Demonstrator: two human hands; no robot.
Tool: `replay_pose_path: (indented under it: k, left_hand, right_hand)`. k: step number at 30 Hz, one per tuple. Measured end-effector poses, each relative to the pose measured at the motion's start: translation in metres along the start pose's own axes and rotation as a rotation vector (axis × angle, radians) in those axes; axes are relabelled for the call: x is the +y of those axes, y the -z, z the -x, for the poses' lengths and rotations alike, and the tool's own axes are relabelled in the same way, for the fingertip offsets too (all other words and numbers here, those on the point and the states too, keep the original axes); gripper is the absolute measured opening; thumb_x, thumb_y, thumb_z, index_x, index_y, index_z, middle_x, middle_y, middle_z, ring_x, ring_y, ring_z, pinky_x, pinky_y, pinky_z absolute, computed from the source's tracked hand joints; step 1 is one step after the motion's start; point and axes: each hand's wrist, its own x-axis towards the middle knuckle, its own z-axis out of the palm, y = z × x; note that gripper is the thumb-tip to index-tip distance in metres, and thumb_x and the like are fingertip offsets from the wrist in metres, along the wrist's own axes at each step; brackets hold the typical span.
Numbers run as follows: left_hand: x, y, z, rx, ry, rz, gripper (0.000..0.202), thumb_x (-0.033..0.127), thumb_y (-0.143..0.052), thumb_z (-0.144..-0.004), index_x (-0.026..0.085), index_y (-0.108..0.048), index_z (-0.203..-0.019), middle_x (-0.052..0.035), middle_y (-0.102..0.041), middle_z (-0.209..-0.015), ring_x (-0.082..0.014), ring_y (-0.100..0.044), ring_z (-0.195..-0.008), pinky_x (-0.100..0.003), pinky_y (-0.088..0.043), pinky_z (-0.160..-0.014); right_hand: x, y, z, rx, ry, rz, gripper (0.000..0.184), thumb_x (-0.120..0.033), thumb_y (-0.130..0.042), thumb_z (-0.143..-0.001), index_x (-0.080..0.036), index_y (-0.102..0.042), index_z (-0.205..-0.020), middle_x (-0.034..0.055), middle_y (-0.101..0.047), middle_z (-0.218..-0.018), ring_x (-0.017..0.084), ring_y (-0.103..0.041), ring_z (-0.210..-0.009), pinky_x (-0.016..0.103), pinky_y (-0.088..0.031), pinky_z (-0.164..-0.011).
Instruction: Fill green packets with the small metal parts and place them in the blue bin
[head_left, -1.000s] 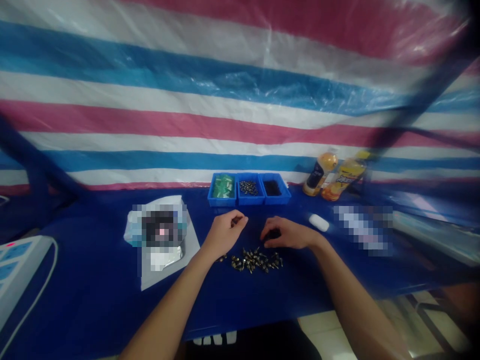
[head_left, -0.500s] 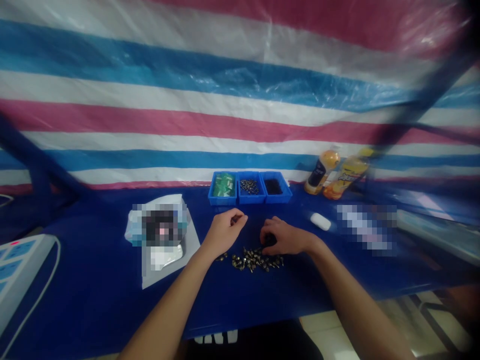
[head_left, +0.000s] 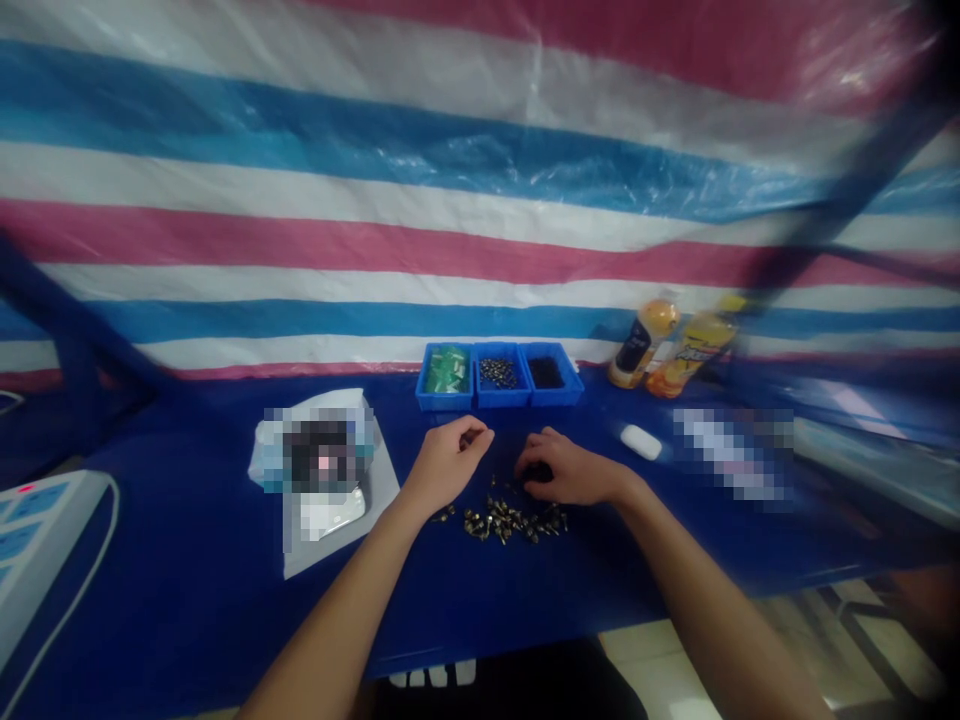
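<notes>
Small brass-and-dark metal pieces (head_left: 506, 520) lie in a loose pile on the blue tabletop, too small to name exactly. My left hand (head_left: 448, 462) is held above and left of the pile, thumb and fingertips pinched together; whatever is between them is too small to make out. Just behind the pile, my right hand (head_left: 566, 470) is curled downward, with thumb and fingers bent inward over a dark gap. Its fingertips are partly hidden, so their contents do not show. A few stray pieces lie between the two hands.
Three joined blue bins (head_left: 502, 400) at the back hold green-and-white pieces, small metal parts and dark parts. Two drink bottles (head_left: 690, 350) and a white case (head_left: 641, 442) stand right. Left are a white sheet (head_left: 386, 485) with bagged items and a power strip (head_left: 52, 540).
My right hand has shifted slightly back from the pile, uncovering a few pieces near its fingertips. My left hand stays almost still in its pinch.
</notes>
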Motion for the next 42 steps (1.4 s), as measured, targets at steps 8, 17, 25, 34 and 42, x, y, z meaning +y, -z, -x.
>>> replay_pose_path:
  k: [8,17,25,34,42]
  left_hand:
    - [0.0,0.0,0.0,-0.008,0.0,-0.003,0.024,0.039,-0.052,-0.089,0.021,-0.067,-0.087,0.0009,-0.068,-0.08,-0.0157,-0.061,-0.074,-0.028,-0.043,-0.071]
    - [0.0,-0.001,0.0,-0.009,-0.001,-0.005,0.025,0.04,-0.051,-0.089,0.021,-0.067,-0.087,0.0009,-0.068,-0.079,-0.0157,-0.06,-0.072,-0.028,-0.042,-0.069]
    - [-0.001,-0.001,0.0,-0.008,-0.001,-0.001,0.024,0.04,-0.051,-0.089,0.022,-0.067,-0.088,0.0011,-0.068,-0.08,-0.0159,-0.06,-0.073,-0.028,-0.043,-0.07]
    - [0.002,0.001,0.0,-0.009,-0.013,-0.002,0.025,0.04,-0.051,-0.09,0.021,-0.067,-0.087,0.0008,-0.067,-0.078,-0.0158,-0.06,-0.073,-0.028,-0.042,-0.069]
    - [0.004,0.0,0.001,-0.023,-0.013,-0.001,0.026,0.04,-0.05,-0.09,0.021,-0.067,-0.088,-0.0005,-0.068,-0.08,-0.017,-0.061,-0.073,-0.029,-0.043,-0.07]
  right_hand:
    - [0.0,-0.002,-0.002,-0.007,0.001,0.019,0.02,-0.033,-0.071,-0.078,-0.025,-0.07,-0.097,0.0044,-0.059,-0.095,0.023,-0.05,-0.094,0.041,-0.036,-0.092]
    - [0.004,-0.002,-0.004,-0.002,0.021,0.007,0.017,-0.036,-0.062,-0.088,-0.021,-0.07,-0.084,0.0051,-0.059,-0.095,0.021,-0.05,-0.093,0.039,-0.036,-0.091]
    - [0.011,0.005,0.003,0.016,-0.074,0.049,0.02,-0.046,-0.072,-0.078,-0.029,-0.073,-0.088,0.004,-0.058,-0.111,0.027,-0.044,-0.106,0.046,-0.035,-0.092]
    - [0.006,0.008,-0.001,0.138,0.026,-0.158,0.014,-0.032,-0.061,-0.089,-0.021,-0.069,-0.09,0.0047,-0.064,-0.101,0.021,-0.051,-0.101,0.04,-0.039,-0.096]
    - [0.004,0.008,-0.005,0.352,-0.029,-0.351,0.018,-0.029,-0.056,-0.091,-0.02,-0.069,-0.1,0.0063,-0.069,-0.1,0.02,-0.061,-0.092,0.038,-0.046,-0.086]
